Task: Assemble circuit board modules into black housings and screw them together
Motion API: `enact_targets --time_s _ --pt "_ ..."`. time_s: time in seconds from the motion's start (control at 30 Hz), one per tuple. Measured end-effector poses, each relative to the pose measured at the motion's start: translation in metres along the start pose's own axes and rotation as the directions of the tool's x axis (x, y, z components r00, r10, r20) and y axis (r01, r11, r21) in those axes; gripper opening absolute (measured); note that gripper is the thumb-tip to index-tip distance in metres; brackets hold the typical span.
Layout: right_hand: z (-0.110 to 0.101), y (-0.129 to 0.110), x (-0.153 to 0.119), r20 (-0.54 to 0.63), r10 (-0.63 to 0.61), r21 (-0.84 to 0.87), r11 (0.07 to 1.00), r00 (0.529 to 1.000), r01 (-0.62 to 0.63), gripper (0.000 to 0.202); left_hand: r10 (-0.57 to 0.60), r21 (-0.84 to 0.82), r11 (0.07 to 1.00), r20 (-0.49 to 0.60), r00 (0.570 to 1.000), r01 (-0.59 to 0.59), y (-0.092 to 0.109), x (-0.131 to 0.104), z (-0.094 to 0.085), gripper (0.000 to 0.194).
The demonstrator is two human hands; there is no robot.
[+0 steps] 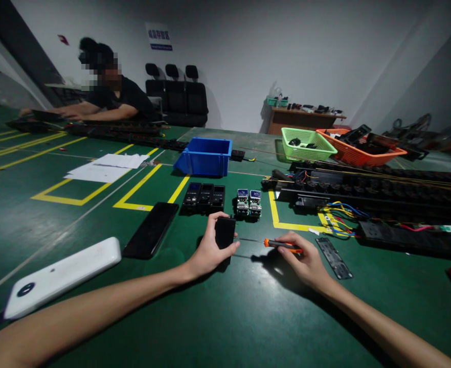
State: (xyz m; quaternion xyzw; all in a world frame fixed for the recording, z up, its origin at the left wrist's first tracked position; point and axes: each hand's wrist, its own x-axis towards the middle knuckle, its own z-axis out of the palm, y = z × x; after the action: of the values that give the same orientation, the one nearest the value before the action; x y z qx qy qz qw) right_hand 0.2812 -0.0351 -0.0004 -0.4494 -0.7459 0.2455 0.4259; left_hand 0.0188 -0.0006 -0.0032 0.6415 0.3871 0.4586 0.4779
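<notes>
My left hand [209, 250] grips a small black plastic case [224, 231], thumb along its lower edge and fingers over the top. In my right hand [304, 258] is an orange-and-black screwdriver [273, 244], held level, its thin shaft pointing left with the tip at the case's right side. Whether the tip touches a screw is too small to tell. Just beyond stand several black display modules [204, 198] and two small circuit boards with screens [249, 202]. A flat black cover plate [333, 258] lies right of my right hand.
Left lie a black phone [151, 230], a white device [64, 276] and papers [108, 167]. A blue bin [206, 157] stands ahead. Green basket [306, 145], orange basket [363, 148] and long black rails with loose wires [371, 191] fill the right. A person [114, 92] works across the table.
</notes>
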Motion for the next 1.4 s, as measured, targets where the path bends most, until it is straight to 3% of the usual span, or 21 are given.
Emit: enact_targets --time_s 0.13,0.27,0.43,0.57,0.8,1.13,1.27,1.4 --pt "0.0003 0.0007 0.0013 -0.035 -0.111 0.022 0.993 0.993 0.112 0.011 -0.002 0.002 1.000 0.001 1.000 0.002 0.0003 0.0003 0.0001 0.060" --pt "0.0004 -0.0003 0.0019 -0.017 -0.126 0.005 0.992 0.992 0.126 0.011 -0.001 0.002 1.000 0.004 1.000 0.001 0.0004 0.0002 0.0001 0.060" --pt "0.0011 0.0035 -0.0013 0.024 0.034 0.014 0.999 0.999 -0.035 0.025 -0.003 -0.001 1.000 -0.003 1.000 0.003 0.0005 -0.0004 0.0005 0.060" --pt "0.0009 0.0042 -0.0023 0.065 0.107 0.017 0.994 0.992 -0.108 0.023 -0.001 -0.004 1.000 -0.005 1.000 0.001 -0.0002 -0.0002 0.0008 0.060" --pt "0.0014 0.0017 -0.0027 0.005 0.008 -0.029 1.000 1.000 -0.008 0.015 -0.009 0.000 1.000 -0.005 1.000 0.009 0.0005 0.0000 0.0006 0.061" --pt "0.0023 0.0040 0.0000 -0.070 -0.128 0.016 0.991 0.989 0.130 0.020 -0.008 0.005 1.000 0.001 1.000 0.008 0.0007 -0.0003 0.0001 0.061" --pt "0.0010 0.0019 0.0012 -0.022 -0.088 0.020 0.996 0.996 0.089 0.018 -0.004 0.008 1.000 -0.003 1.000 0.004 0.0019 -0.0005 0.0007 0.060" --pt "0.0002 0.0005 0.0002 0.085 0.027 0.006 1.000 0.996 -0.027 0.027 -0.013 0.001 1.000 -0.016 1.000 0.013 0.0025 -0.0007 0.0010 0.060"
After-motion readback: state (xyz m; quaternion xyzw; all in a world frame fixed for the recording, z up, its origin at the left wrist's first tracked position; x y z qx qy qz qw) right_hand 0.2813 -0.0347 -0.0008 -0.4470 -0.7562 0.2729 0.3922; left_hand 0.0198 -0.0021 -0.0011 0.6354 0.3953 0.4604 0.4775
